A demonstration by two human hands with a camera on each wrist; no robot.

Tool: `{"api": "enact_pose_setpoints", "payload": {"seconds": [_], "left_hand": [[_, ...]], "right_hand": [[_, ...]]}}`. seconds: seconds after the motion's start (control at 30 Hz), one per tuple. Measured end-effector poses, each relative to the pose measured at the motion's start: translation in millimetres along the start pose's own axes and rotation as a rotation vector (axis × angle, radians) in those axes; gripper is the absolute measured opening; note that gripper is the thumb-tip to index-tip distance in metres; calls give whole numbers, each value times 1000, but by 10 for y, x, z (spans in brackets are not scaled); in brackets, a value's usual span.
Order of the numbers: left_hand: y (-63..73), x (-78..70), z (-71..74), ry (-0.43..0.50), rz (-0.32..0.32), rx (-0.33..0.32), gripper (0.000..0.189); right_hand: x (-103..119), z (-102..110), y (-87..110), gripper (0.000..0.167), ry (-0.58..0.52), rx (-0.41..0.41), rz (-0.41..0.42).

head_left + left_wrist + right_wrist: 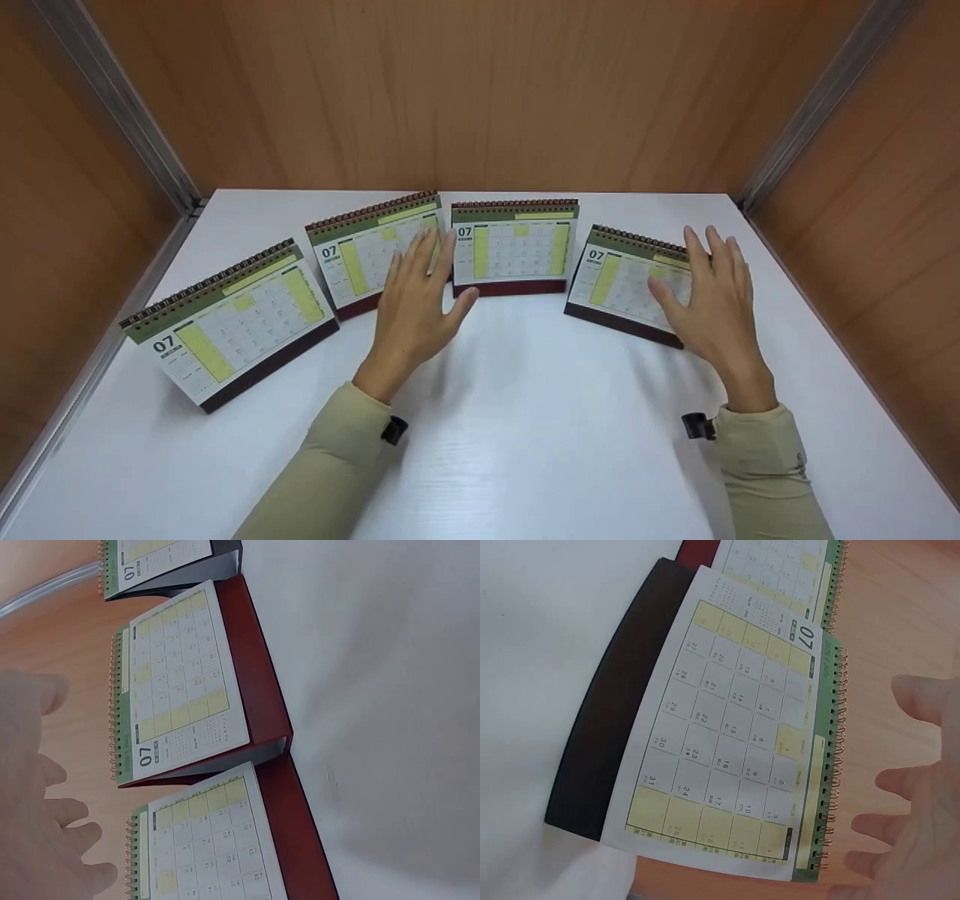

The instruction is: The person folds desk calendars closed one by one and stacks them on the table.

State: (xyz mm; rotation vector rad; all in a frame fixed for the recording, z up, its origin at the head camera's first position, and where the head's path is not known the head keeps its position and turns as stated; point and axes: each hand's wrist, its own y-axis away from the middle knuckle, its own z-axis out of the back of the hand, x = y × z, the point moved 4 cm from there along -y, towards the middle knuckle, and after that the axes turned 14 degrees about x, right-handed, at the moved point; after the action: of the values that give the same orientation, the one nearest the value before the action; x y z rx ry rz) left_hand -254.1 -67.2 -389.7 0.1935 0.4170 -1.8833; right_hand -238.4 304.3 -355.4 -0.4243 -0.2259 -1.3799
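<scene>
Several spiral-bound desk calendars stand in an arc, all showing 07. My left hand (412, 307), fingers straight and spread, is held over the second calendar from the left (352, 262), which has a dark red base, and covers part of it. Beside that is another red-based calendar (515, 247), seen whole in the left wrist view. Over the black-based calendar at the right (615, 285) I hold my right hand (716, 307), fingers extended, hiding its right part. Neither hand grips anything. In the right wrist view, the fingers (889, 829) appear apart from that calendar's rings.
At the far left stands a larger-looking black-based calendar (240, 322), angled inward. The white table (510, 420) is bounded by wood-grain panels (480, 97) at the back and sides. Metal posts (127, 112) run up the corners.
</scene>
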Motion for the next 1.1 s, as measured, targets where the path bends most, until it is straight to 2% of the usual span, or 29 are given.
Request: {"api": "enact_pose_setpoints", "payload": {"seconds": [0.3, 0.6, 0.8, 1.1], "left_hand": [[-176, -272, -255, 98, -62, 25, 80], [-304, -418, -491, 256, -56, 98, 78], [-370, -516, -617, 363, -33, 167, 78], [-465, -736, -831, 553, -46, 258, 77]], "right_hand": [[-288, 77, -91, 82, -88, -7, -57], [-452, -23, -160, 81, -215, 11, -106], [-531, -66, -185, 80, -348, -25, -127], [-662, -143, -206, 82, -603, -10, -249]]}}
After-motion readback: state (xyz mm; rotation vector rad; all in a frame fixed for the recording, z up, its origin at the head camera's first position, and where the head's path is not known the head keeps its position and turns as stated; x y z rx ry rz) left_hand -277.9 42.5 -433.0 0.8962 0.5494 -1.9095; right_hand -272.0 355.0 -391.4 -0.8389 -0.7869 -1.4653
